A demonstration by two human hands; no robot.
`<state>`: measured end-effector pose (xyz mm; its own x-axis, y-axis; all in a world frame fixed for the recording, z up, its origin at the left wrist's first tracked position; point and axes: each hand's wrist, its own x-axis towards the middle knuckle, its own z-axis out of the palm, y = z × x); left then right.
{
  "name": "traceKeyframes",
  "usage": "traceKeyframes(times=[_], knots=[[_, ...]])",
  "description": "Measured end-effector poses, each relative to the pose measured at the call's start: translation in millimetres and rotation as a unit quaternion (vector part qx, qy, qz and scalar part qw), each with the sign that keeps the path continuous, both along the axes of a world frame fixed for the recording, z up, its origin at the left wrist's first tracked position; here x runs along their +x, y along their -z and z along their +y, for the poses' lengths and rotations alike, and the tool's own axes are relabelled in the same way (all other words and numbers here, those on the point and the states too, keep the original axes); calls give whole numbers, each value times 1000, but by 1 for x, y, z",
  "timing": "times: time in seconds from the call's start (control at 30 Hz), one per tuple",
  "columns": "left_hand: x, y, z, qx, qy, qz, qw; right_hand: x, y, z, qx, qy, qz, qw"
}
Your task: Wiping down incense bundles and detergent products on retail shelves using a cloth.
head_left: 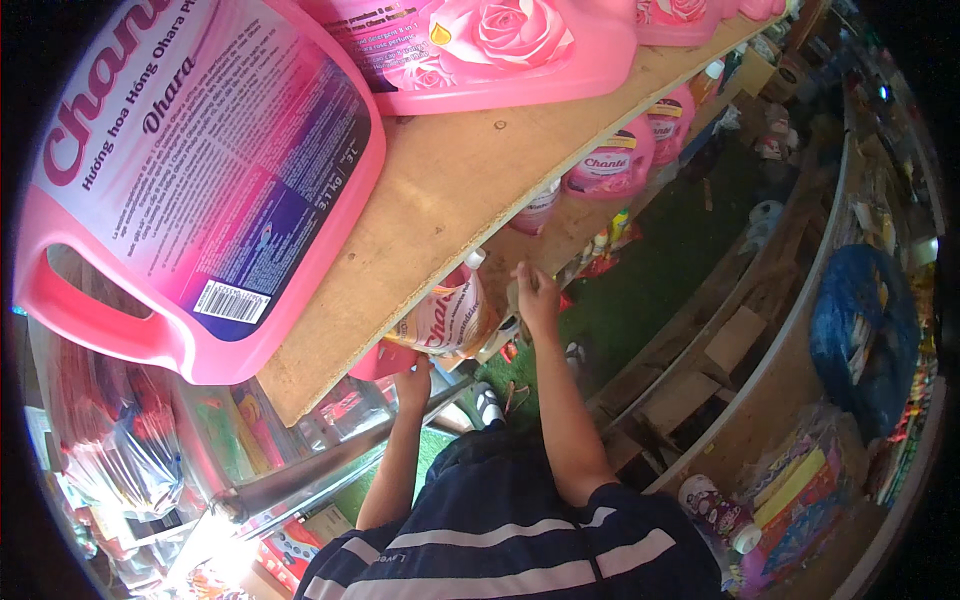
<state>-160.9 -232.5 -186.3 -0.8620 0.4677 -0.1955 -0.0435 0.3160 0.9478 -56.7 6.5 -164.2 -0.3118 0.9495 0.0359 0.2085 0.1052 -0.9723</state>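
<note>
Under the edge of a wooden shelf (470, 190) stands a bottle (450, 318) of amber-pink liquid with a white cap and a printed label. My left hand (413, 385) is closed at the edge of a smooth pink object (384, 361), low and left of that bottle; the shelf hides most of this object, so its kind does not show. To the bottle's right, my right hand (538, 298) is raised with its fingers curled in. A small brownish edge shows beside those fingers, too unclear to name.
Large pink detergent jugs (230, 190) stand on the shelf above. More pink jugs (612, 165) line the level below. Packaged goods (250, 425) lie at left. A curved shelf on the right holds a blue plastic bag (865, 335) and a patterned bottle (715, 510).
</note>
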Motion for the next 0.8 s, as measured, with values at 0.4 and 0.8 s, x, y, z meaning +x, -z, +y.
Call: traceKeyframes(times=[0.4,0.8], knots=[[34,5,25,-24,-86,-84,993,-54,37,70,-576,-229,618,483],[31,18,28,10,-200,-125,972,-89,21,72,-555,9,654,514]])
